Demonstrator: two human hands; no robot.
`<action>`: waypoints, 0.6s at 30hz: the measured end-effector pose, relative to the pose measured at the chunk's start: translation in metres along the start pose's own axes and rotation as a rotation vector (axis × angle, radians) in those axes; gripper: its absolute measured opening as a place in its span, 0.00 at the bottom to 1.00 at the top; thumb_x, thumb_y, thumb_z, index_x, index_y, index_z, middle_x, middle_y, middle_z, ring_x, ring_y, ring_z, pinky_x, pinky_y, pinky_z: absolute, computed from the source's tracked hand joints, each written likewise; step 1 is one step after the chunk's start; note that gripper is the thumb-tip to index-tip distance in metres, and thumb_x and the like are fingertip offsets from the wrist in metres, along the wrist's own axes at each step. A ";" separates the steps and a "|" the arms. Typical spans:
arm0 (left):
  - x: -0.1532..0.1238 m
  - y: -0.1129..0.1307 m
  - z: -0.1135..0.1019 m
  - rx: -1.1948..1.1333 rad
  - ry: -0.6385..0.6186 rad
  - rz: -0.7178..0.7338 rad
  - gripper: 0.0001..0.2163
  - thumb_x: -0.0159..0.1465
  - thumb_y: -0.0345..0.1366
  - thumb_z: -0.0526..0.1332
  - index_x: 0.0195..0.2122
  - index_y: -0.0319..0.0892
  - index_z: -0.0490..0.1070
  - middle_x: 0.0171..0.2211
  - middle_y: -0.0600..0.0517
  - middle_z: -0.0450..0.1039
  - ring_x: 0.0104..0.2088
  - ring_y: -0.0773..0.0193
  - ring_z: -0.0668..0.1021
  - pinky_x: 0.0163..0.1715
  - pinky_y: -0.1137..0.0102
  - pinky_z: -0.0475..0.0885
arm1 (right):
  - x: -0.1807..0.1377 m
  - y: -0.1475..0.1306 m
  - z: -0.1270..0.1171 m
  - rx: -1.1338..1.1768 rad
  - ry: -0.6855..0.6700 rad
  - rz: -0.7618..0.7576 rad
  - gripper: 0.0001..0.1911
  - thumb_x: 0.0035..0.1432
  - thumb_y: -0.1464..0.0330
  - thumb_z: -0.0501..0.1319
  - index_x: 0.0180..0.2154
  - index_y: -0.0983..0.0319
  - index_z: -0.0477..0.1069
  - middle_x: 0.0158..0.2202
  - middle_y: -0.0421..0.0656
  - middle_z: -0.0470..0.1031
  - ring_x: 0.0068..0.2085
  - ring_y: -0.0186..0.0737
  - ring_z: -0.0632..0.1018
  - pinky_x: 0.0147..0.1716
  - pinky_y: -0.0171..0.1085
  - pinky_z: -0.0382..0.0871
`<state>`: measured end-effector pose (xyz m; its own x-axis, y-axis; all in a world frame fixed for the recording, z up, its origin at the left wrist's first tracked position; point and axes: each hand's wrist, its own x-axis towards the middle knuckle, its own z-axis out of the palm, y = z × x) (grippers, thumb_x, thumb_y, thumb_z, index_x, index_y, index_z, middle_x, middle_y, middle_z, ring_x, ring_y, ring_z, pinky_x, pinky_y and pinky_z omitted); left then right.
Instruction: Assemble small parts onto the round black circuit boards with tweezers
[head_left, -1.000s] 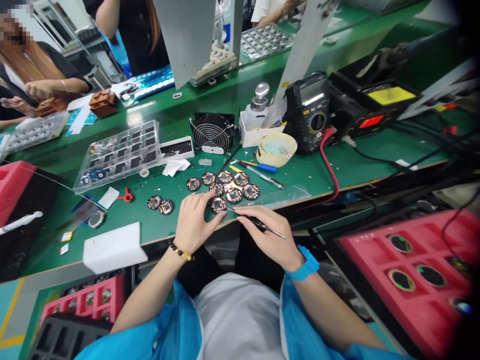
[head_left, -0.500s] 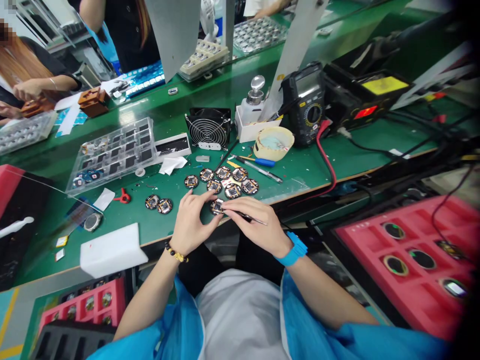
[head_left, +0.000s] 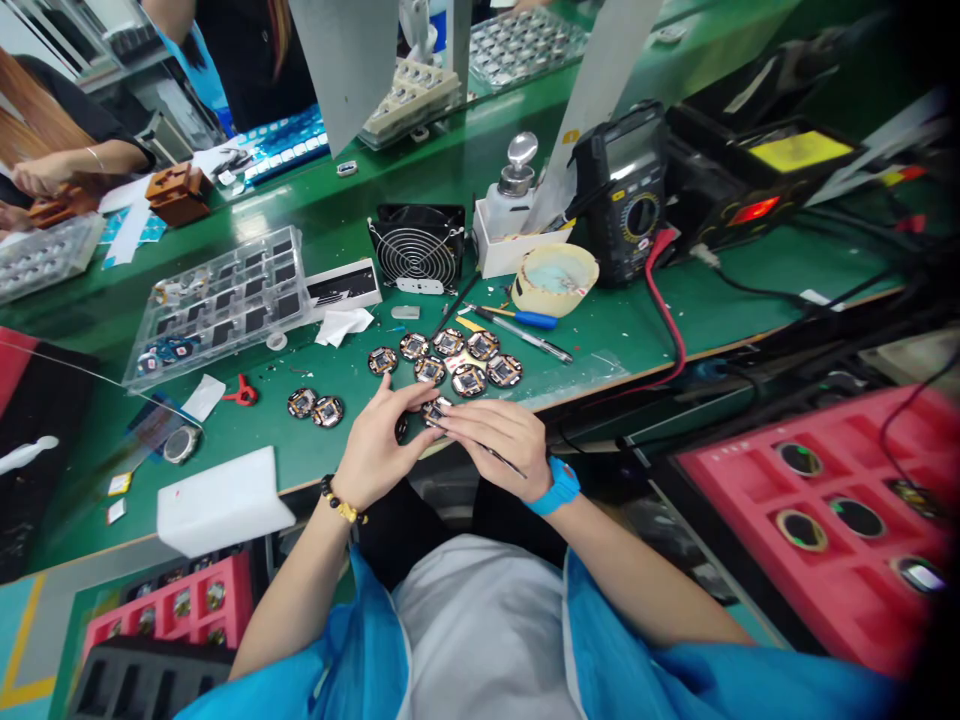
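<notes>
At the table's front edge, my left hand [head_left: 384,432] steadies a small round circuit board [head_left: 435,410] between thumb and forefinger. Another dark round piece [head_left: 401,428] shows partly under that hand. My right hand [head_left: 504,440] pinches slim metal tweezers [head_left: 491,452], their tips at the board; the exact contact is hidden by the fingers. Just beyond lies a group of several similar round boards [head_left: 469,380]. Two more round boards [head_left: 327,411] rest left of my left hand.
Behind the boards stand a fan [head_left: 418,250], a yellowish bowl [head_left: 555,280], pens [head_left: 532,335] and a multimeter [head_left: 628,195]. A clear tray [head_left: 217,305] and white foam block [head_left: 225,502] are at left. Red foam trays [head_left: 825,540] flank me. Co-workers sit across.
My right hand has shifted slightly left and turned, so the tweezers slope down more steeply. A dark round piece now shows beneath my left hand. The view has shifted a little.
</notes>
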<state>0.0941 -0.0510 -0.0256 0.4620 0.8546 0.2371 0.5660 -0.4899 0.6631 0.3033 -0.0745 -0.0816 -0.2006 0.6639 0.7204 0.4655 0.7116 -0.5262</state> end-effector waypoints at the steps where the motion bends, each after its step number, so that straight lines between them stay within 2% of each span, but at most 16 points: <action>1: 0.000 0.000 0.000 0.000 -0.002 0.001 0.24 0.67 0.36 0.69 0.63 0.49 0.66 0.56 0.48 0.81 0.53 0.56 0.83 0.74 0.42 0.55 | -0.003 0.003 0.002 -0.032 0.012 -0.035 0.20 0.64 0.75 0.66 0.55 0.52 0.79 0.48 0.40 0.86 0.49 0.41 0.86 0.49 0.42 0.81; 6: 0.001 0.000 -0.001 -0.001 -0.024 -0.013 0.23 0.68 0.37 0.68 0.62 0.48 0.66 0.57 0.47 0.80 0.55 0.55 0.83 0.74 0.42 0.54 | -0.011 0.014 0.009 -0.102 0.051 -0.105 0.20 0.63 0.74 0.67 0.54 0.49 0.80 0.48 0.37 0.86 0.47 0.39 0.86 0.47 0.38 0.81; 12: 0.001 0.000 -0.001 0.001 -0.045 -0.006 0.23 0.69 0.36 0.67 0.63 0.48 0.64 0.58 0.48 0.79 0.59 0.56 0.80 0.74 0.44 0.55 | -0.010 0.016 0.014 -0.179 0.064 -0.137 0.15 0.64 0.71 0.66 0.49 0.49 0.82 0.47 0.36 0.86 0.43 0.38 0.87 0.41 0.37 0.81; 18: -0.001 0.002 -0.003 0.059 0.004 0.018 0.18 0.68 0.38 0.68 0.58 0.47 0.71 0.55 0.47 0.79 0.56 0.55 0.80 0.72 0.46 0.60 | -0.007 0.012 0.012 -0.169 0.077 -0.144 0.17 0.63 0.72 0.68 0.52 0.50 0.80 0.48 0.36 0.86 0.44 0.39 0.86 0.41 0.38 0.79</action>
<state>0.0933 -0.0526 -0.0223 0.4699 0.8461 0.2515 0.5966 -0.5144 0.6159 0.3002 -0.0681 -0.0982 -0.2123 0.5341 0.8184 0.5757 0.7450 -0.3369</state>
